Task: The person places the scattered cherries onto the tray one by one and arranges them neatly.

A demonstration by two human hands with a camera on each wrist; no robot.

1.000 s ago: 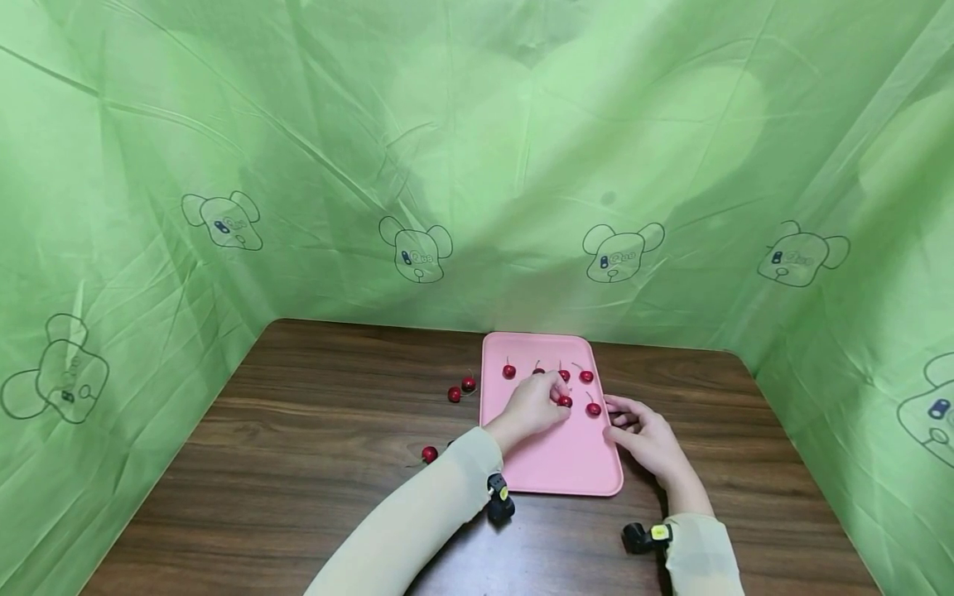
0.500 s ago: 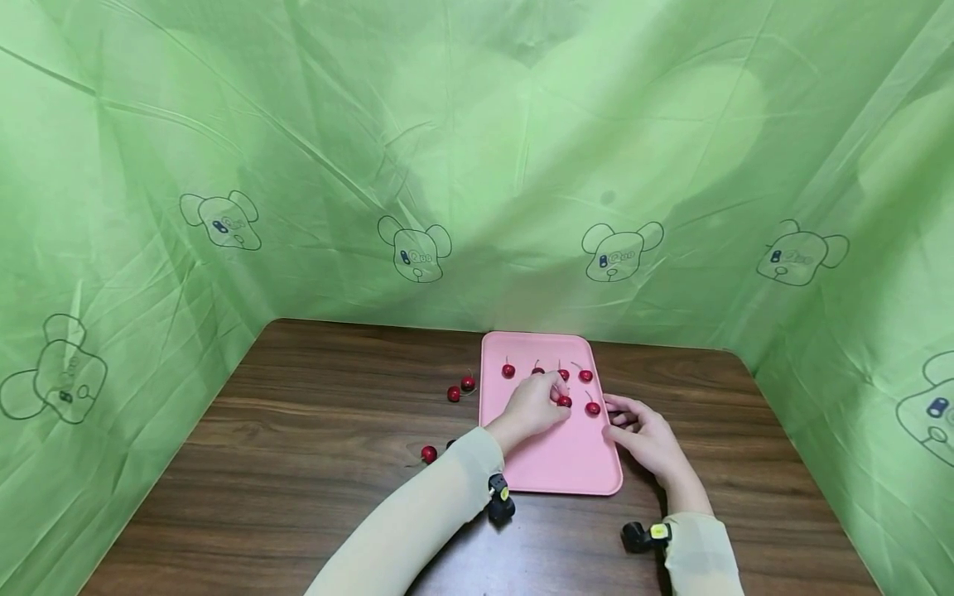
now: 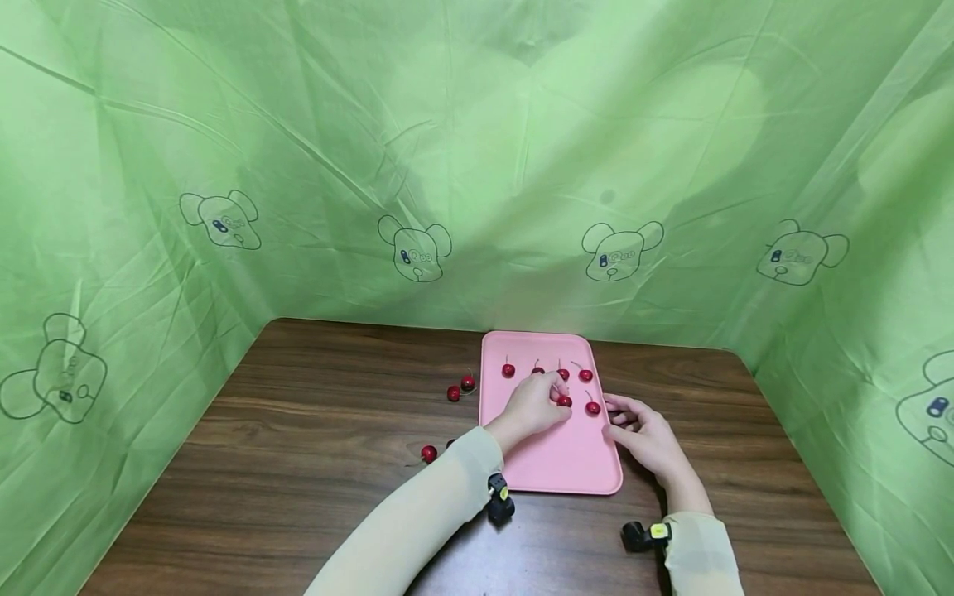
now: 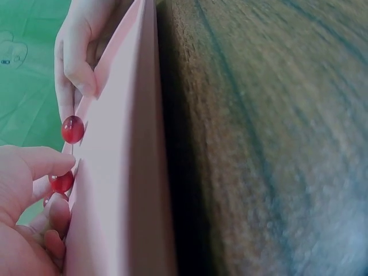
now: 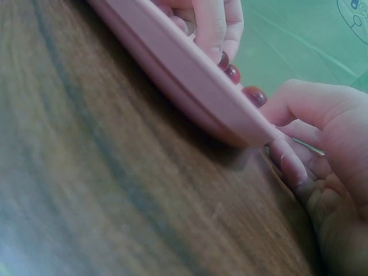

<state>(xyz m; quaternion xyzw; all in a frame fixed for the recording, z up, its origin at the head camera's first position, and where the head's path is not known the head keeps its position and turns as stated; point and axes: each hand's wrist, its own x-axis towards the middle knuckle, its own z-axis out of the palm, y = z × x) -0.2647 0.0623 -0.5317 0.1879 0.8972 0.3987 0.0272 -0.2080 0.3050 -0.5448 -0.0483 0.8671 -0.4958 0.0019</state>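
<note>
Your left hand (image 3: 532, 404) pinches a cherry (image 3: 566, 401) on the pink tray (image 3: 566, 463); your right hand (image 3: 647, 437), fingers loosely curled, holds the tray's right edge.

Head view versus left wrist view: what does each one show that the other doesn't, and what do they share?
Only the head view shows the three loose cherries on the wooden table left of the pink tray, the back row of cherries on the tray, and the green cloth walls.

Only the left wrist view shows the tray's edge side-on, close up.

Both show the left hand pinching a cherry over the tray, a second cherry just beyond it, and the right hand gripping the tray's right rim.
</note>
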